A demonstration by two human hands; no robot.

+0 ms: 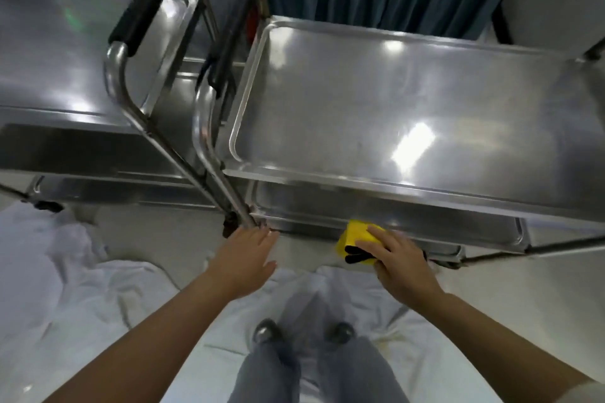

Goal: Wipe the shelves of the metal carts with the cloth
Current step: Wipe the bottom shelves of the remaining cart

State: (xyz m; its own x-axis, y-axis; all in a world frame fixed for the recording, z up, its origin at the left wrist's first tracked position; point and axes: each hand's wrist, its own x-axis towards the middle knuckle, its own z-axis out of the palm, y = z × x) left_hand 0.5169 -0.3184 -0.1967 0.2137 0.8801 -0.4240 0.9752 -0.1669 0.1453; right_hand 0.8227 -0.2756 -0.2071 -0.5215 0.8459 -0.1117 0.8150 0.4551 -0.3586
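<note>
We can read no text, label, brand, number or sign anywhere here. The shiny shelves of the two metal carts (376, 114) carry only glare, and the yellow cloth (355, 235) shows black marks that we cannot make out as letters.

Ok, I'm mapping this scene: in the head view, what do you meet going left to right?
Left cart's top shelf → its black handle grip → left hand → yellow cloth → right hand.
</note>
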